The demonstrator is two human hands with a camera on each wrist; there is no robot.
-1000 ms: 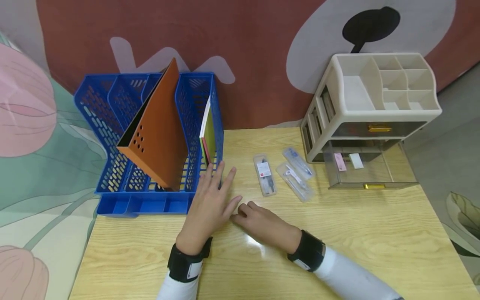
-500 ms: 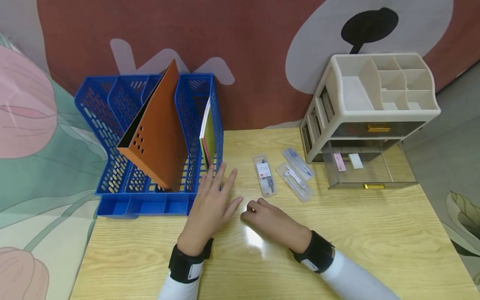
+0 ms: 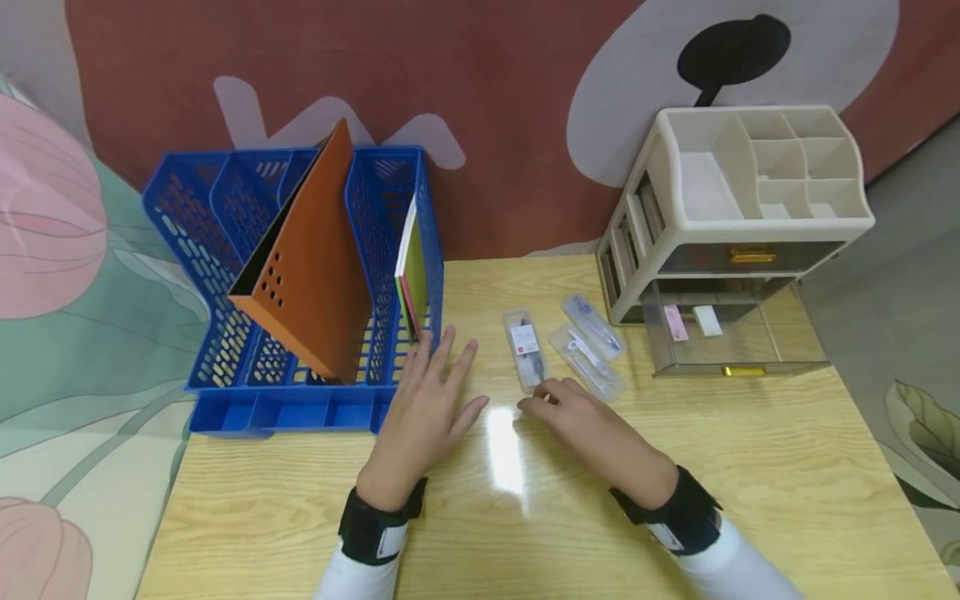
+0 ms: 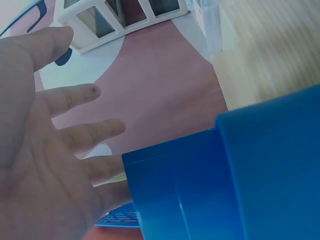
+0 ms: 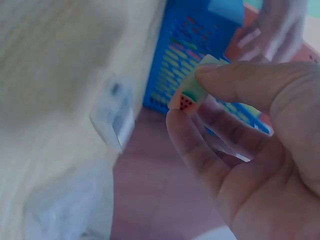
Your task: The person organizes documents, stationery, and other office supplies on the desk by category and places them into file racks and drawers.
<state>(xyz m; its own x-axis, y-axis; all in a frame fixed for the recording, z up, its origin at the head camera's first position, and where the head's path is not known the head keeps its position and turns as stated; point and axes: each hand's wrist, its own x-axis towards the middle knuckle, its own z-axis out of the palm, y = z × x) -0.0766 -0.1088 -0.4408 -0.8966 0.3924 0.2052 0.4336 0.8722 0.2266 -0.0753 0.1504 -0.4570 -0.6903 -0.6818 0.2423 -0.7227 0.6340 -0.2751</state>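
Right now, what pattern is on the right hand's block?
The block has a reddish wedge with dark dots, best in right wrist view.

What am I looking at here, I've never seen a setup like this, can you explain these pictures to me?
There's no machine: these are a person's bare left hand and right hand, with black straps round the wrists. The wide picture looks down from a head-worn camera; the two close ones come from wrist cameras, left and right.

On the wooden table stand a blue file rack with an orange file holder and thin booklets in it, three clear plastic cases, and a cream organizer with one drawer pulled out.

The right hand pinches a small watermelon-print block, perhaps an eraser. The left holds nothing, fingers spread at the rack's near right corner.
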